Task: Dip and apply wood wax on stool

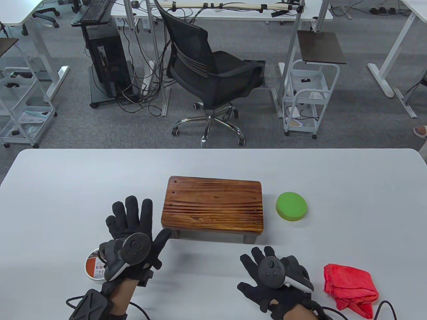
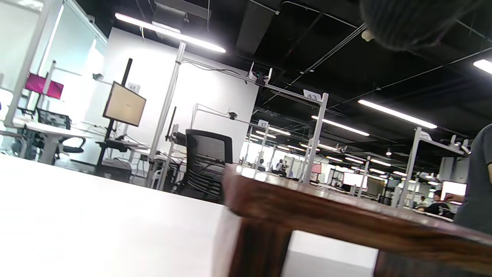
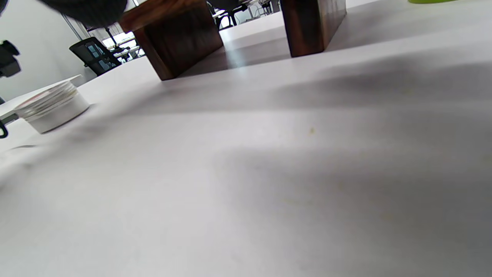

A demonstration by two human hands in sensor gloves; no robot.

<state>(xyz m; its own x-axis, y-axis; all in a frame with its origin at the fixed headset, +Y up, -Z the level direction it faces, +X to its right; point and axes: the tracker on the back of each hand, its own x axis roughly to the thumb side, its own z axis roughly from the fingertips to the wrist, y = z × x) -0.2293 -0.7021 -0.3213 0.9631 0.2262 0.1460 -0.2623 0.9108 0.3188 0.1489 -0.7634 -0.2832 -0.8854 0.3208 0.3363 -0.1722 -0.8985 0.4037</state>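
Note:
A small dark wooden stool (image 1: pixel 213 205) stands mid-table; its near edge and leg fill the left wrist view (image 2: pixel 326 215), and two legs show in the right wrist view (image 3: pixel 180 38). A round wax tin (image 1: pixel 93 266) with a white rim and red label sits at the front left, partly hidden under my left hand; its lid looks on in the right wrist view (image 3: pixel 52 104). My left hand (image 1: pixel 136 223) is raised with fingers spread, empty, just left of the stool. My right hand (image 1: pixel 267 276) lies open and flat on the table before the stool, holding nothing.
A green round sponge pad (image 1: pixel 292 206) lies right of the stool. A crumpled red cloth (image 1: pixel 352 288) lies at the front right beside my right hand. The white table (image 1: pixel 83 186) ends at its far edge, with an office chair (image 1: pixel 210 73) beyond.

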